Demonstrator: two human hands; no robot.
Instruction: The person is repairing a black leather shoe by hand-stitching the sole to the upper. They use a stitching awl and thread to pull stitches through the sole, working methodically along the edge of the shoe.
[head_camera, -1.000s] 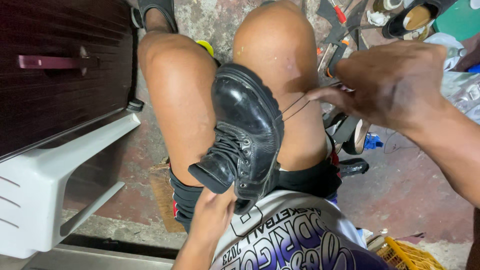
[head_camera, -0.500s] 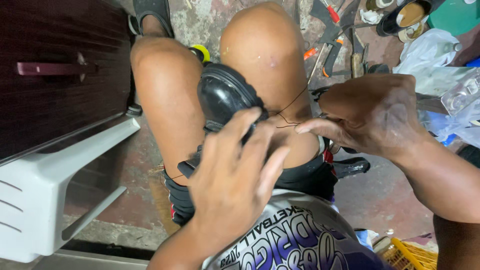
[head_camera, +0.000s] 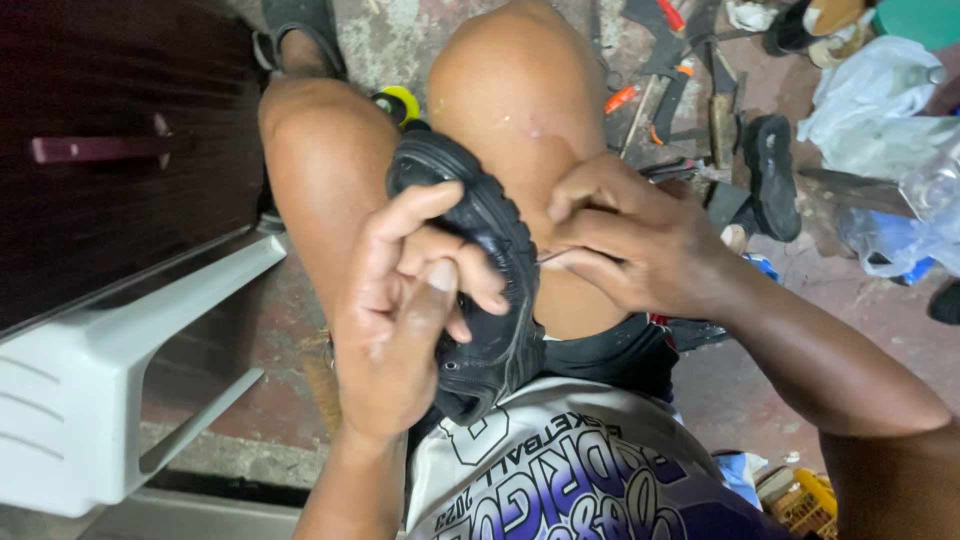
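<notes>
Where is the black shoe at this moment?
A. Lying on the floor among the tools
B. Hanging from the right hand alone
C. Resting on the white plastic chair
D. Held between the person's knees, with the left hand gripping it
D: the black shoe sits between the bare knees, the left hand wraps its side, and the right hand pinches something thin at its edge.

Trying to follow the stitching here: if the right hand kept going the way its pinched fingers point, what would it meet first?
Most likely the black shoe. The right hand points its pinched fingers leftward at the sole edge, a thin needle or thread between them. The left hand grips the shoe just beyond. Depth is uncertain.
</notes>
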